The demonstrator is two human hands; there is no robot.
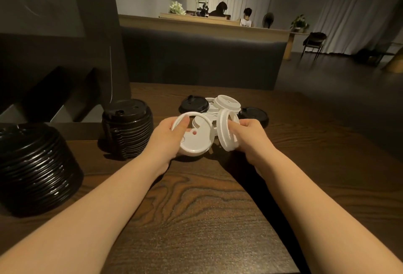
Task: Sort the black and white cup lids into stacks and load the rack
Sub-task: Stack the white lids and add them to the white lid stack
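Over the middle of the table (196, 219) my left hand (168, 136) grips 1 white lid (193, 140) lying nearly flat, and my right hand (250, 135) pinches another lid (227, 129) on edge just right of it, so I'd guess it tips left to nest.

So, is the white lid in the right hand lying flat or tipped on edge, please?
Tipped on edge: the white lid stands nearly upright in the right hand.

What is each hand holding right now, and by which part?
Left hand holds a white lid by its rim, thumb across the top. Right hand holds another white lid on edge, by its rim.
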